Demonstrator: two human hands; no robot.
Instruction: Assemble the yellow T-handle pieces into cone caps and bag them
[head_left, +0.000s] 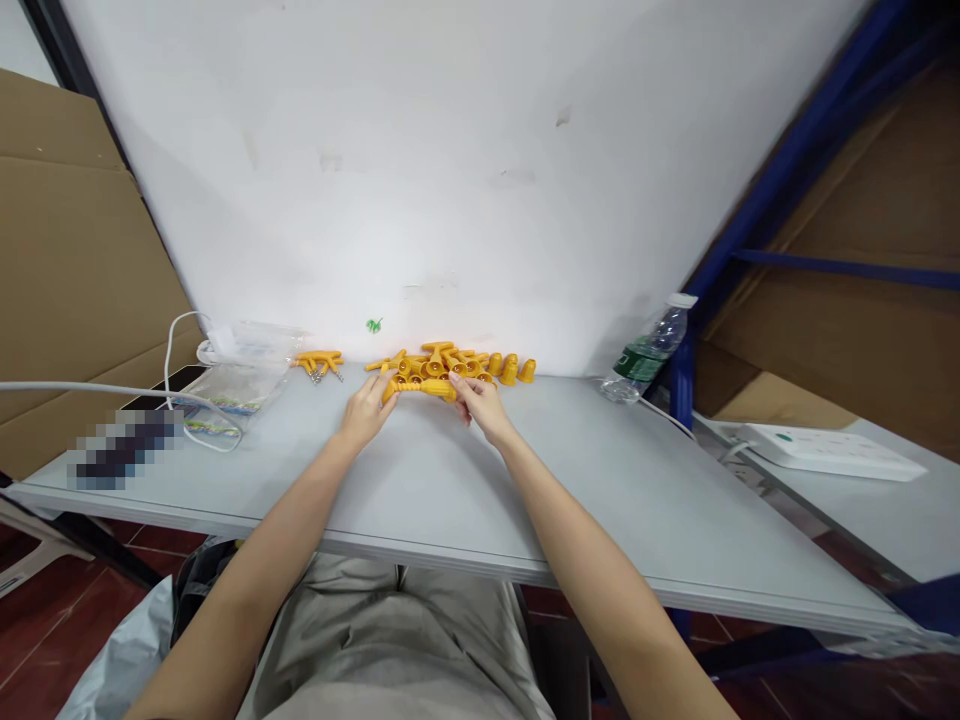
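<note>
Both my arms reach out over the grey table (465, 500) to its far edge. My left hand (366, 408) and my right hand (480, 400) pinch the two ends of a long yellow plastic piece (421, 388), held level just above the table. Right behind it lies a heap of yellow plastic parts (442, 362), with several yellow cone-shaped caps (514, 370) at its right end. A smaller bunch of yellow parts with metal screws (319, 363) lies to the left.
A clear plastic bag (240, 375) and a white cable (176, 350) lie at the left; a plastic water bottle (649, 350) stands at the right by the white wall. A white power strip (821, 450) rests on a second table, right. Cardboard stands at the left.
</note>
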